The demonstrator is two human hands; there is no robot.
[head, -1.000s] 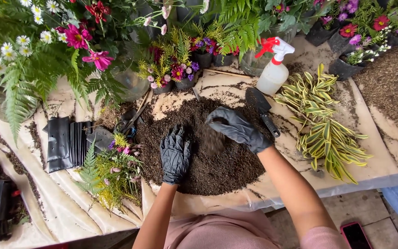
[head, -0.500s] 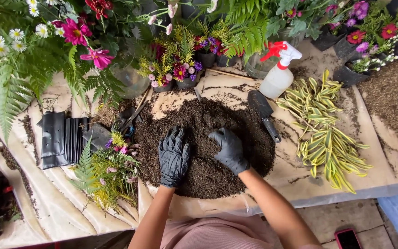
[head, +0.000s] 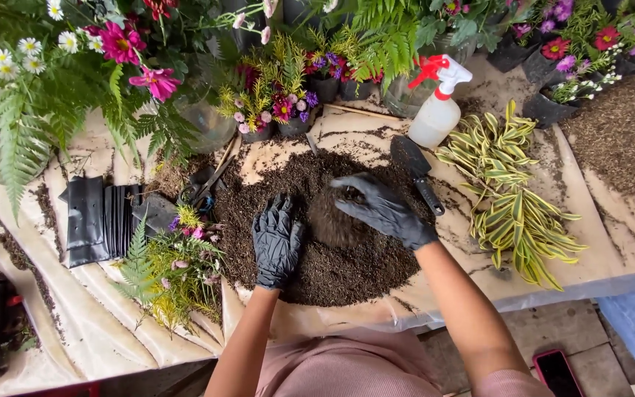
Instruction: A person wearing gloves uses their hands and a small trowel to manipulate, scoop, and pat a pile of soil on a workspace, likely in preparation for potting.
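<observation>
Two black-gloved hands work a soil heap [head: 317, 242] mid-bench: the left hand [head: 276, 241] lies flat, open; the right hand [head: 381, 209] cups loose soil.

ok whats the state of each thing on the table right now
left hand: gloved, flat on the soil
right hand: gloved, cupped over a soil clump
soil pile: spread loose on the sheet
trowel: lying flat, unheld
spray bottle: upright
striped plant: lying unpotted
black pots: flattened, stacked
</observation>
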